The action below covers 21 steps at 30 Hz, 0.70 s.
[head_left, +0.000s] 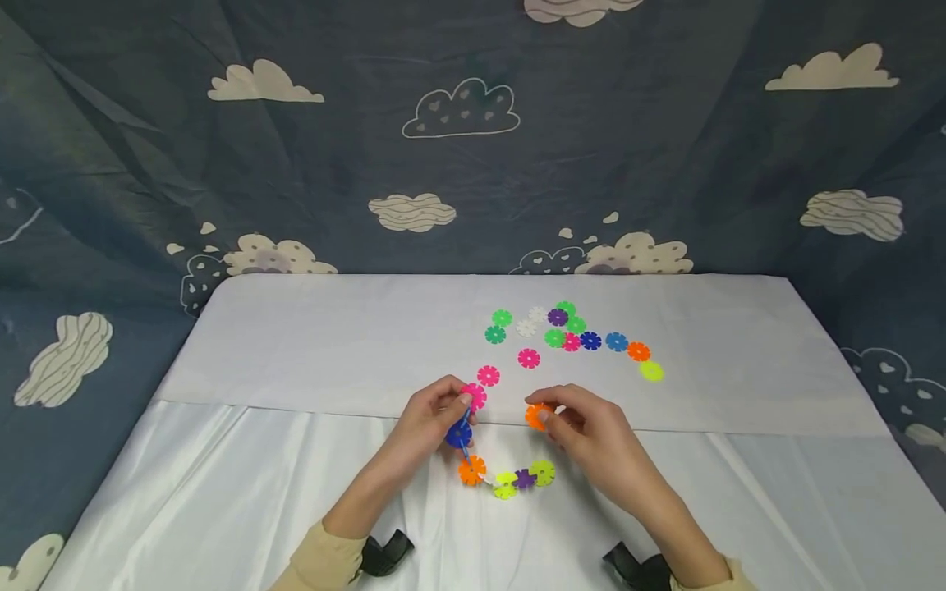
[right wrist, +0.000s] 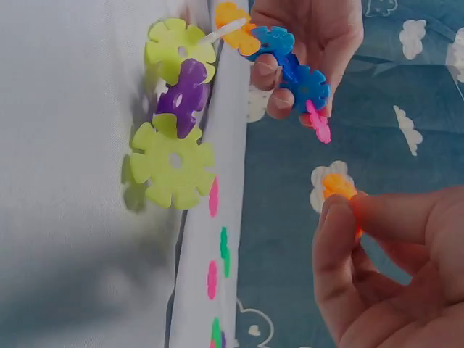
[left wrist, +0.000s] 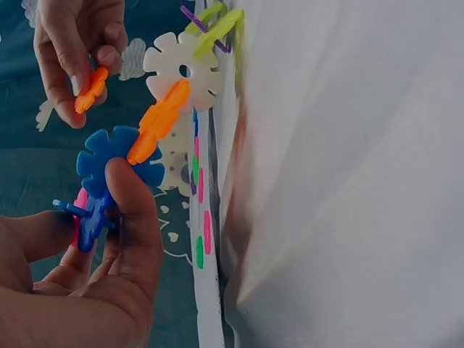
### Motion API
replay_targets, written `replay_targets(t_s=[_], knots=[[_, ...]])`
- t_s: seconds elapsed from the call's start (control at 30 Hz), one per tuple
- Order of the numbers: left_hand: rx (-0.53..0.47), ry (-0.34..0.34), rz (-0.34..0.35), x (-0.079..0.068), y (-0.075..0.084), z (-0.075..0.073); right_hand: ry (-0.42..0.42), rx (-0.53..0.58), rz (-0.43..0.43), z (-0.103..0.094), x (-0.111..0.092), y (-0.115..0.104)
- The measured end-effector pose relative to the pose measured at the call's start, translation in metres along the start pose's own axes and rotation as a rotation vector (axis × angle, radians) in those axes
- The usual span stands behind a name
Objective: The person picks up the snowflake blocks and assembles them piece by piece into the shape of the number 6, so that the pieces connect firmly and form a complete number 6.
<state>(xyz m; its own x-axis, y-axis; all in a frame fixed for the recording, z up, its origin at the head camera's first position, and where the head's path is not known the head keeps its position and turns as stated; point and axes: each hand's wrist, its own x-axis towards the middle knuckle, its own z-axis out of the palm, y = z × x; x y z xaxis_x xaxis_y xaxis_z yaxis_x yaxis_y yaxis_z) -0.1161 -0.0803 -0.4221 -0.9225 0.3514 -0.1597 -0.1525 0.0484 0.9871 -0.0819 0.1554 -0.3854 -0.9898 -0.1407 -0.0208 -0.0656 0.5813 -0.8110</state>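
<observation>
A curved chain of notched plastic flower discs hangs from my left hand [head_left: 429,419], whose thumb and fingers grip it at the blue discs [left wrist: 109,163]. A pink disc [head_left: 475,396] is at the chain's upper end. Below the blue ones come an orange disc [left wrist: 158,122], a white disc [left wrist: 163,64], a yellow-green disc [head_left: 506,486], a purple disc [right wrist: 181,101] and a last yellow-green disc [right wrist: 163,170]. Between thumb and index finger, my right hand [head_left: 599,439] pinches a separate orange disc [head_left: 536,416], apart from the chain.
Loose discs lie on the white table beyond my hands: two pink discs [head_left: 528,358] nearest, then green discs [head_left: 502,318], white discs [head_left: 526,328] and a row ending in a yellow disc [head_left: 652,371]. A dark cloud-printed cloth [head_left: 473,180] hangs behind the table.
</observation>
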Motion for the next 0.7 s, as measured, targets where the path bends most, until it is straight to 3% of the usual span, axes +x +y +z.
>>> replay_targets(t_s=[0.4, 0.7], knots=[[0.019, -0.013, 0.008, -0.007, 0.007, 0.011, 0.088, 0.260, -0.064, 0.011, 0.002, 0.003], [-0.008, -0.056, 0.016, -0.009, 0.008, 0.019, 0.079, 0.282, -0.103, 0.019, 0.005, 0.010]])
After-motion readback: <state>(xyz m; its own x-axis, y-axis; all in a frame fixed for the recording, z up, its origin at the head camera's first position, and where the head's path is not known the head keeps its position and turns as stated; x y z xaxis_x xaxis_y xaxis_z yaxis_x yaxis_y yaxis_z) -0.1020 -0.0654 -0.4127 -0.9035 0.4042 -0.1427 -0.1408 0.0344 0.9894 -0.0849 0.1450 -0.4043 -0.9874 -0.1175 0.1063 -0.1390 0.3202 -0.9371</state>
